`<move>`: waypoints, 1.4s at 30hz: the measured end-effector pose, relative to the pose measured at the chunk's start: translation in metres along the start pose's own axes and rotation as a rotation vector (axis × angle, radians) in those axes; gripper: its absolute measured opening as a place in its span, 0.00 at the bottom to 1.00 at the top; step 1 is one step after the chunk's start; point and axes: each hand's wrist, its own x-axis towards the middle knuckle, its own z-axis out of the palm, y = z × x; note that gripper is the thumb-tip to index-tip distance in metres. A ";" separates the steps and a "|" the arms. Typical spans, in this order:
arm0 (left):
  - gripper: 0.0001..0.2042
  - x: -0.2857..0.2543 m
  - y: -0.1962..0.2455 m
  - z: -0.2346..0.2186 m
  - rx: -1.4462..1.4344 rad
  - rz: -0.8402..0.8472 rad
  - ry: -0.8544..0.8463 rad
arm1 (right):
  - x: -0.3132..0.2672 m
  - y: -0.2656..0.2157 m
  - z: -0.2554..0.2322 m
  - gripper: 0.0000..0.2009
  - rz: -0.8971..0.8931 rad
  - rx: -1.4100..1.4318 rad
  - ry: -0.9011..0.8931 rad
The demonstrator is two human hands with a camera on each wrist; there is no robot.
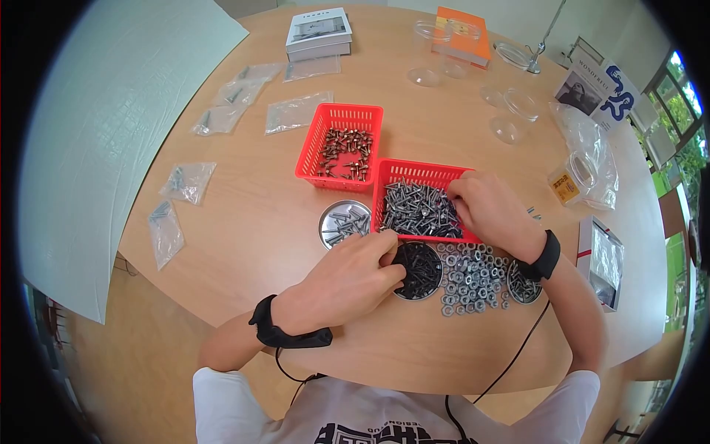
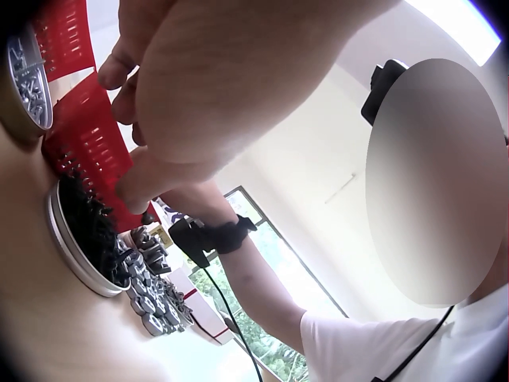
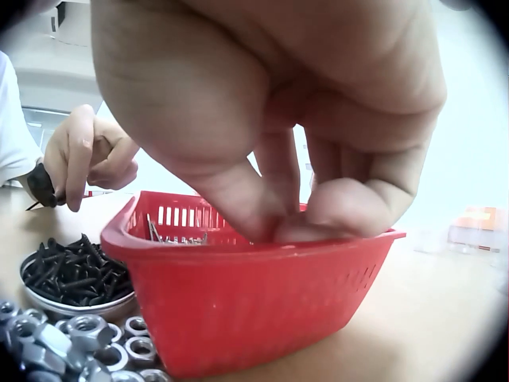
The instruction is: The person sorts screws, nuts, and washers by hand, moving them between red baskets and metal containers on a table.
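My right hand [image 1: 492, 211] reaches over the right end of a red basket [image 1: 425, 172] full of silver screws [image 1: 418, 207]. In the right wrist view its bent fingers [image 3: 342, 211] dip behind the basket rim. The fingertips are hidden there, and I cannot tell whether they pinch a screw. My left hand [image 1: 347, 277] hovers over a round tin of black screws [image 1: 419, 272], at the basket's near side. Its fingers are loosely curled; the left wrist view shows the thumb [image 2: 139, 187] apart from them, with nothing seen between.
Loose silver nuts [image 1: 473, 281] lie beside the tin of black screws. A second tin of screws [image 1: 344, 222] stands left, and a small dish of screws [image 1: 525, 288] right. Behind are another red basket [image 1: 310, 159] with brownish screws, plastic bags [image 1: 299, 112], clear containers [image 1: 510, 129] and books [image 1: 319, 33].
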 end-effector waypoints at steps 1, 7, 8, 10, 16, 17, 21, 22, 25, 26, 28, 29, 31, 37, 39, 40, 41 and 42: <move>0.07 0.000 0.001 0.000 -0.012 0.000 0.010 | 0.002 0.004 0.000 0.04 -0.060 0.028 -0.026; 0.08 -0.001 -0.001 0.001 -0.030 -0.001 0.006 | 0.014 -0.009 -0.006 0.04 0.037 -0.100 -0.207; 0.08 0.000 -0.002 0.001 -0.030 -0.007 0.004 | 0.017 -0.009 -0.005 0.04 0.049 -0.125 -0.228; 0.08 0.000 -0.004 0.002 -0.033 -0.001 0.011 | 0.024 -0.007 -0.001 0.04 0.073 -0.176 -0.270; 0.08 -0.001 -0.008 0.002 -0.044 -0.010 -0.001 | 0.027 -0.007 0.009 0.04 0.102 -0.191 -0.211; 0.08 -0.001 -0.008 0.003 -0.044 -0.013 -0.003 | 0.027 -0.009 0.009 0.04 0.116 -0.213 -0.214; 0.08 -0.001 -0.009 0.004 -0.048 -0.014 -0.001 | 0.029 -0.017 0.013 0.05 0.191 -0.258 -0.198; 0.08 -0.001 -0.009 0.004 -0.048 -0.015 -0.003 | 0.029 -0.017 0.013 0.05 0.216 -0.259 -0.186; 0.08 -0.002 -0.011 0.006 -0.042 -0.001 0.006 | 0.027 -0.017 0.013 0.04 0.234 -0.195 -0.131; 0.08 -0.003 -0.011 0.006 -0.038 0.007 0.011 | 0.027 -0.018 0.013 0.04 0.239 -0.208 -0.131; 0.07 -0.003 -0.011 0.006 -0.037 0.005 0.016 | 0.028 -0.019 0.015 0.05 0.250 -0.235 -0.130; 0.07 -0.003 -0.011 0.006 -0.037 0.005 0.018 | 0.028 -0.020 0.015 0.05 0.240 -0.242 -0.132; 0.06 -0.004 -0.010 0.006 -0.029 -0.001 0.008 | 0.028 -0.020 0.016 0.05 0.221 -0.256 -0.135; 0.04 -0.007 -0.011 0.008 -0.017 0.002 0.012 | 0.029 -0.017 0.020 0.04 0.209 -0.326 -0.141; 0.05 -0.008 -0.012 0.009 -0.016 0.012 0.020 | 0.030 -0.019 0.020 0.05 0.219 -0.319 -0.172; 0.06 -0.008 -0.013 0.010 -0.014 0.019 0.022 | 0.031 -0.020 0.020 0.05 0.225 -0.316 -0.187; 0.07 -0.009 -0.014 0.011 -0.011 0.026 0.024 | 0.030 -0.021 0.019 0.05 0.225 -0.324 -0.202; 0.07 -0.009 -0.015 0.012 -0.018 0.033 0.030 | 0.030 -0.023 0.018 0.05 0.225 -0.332 -0.217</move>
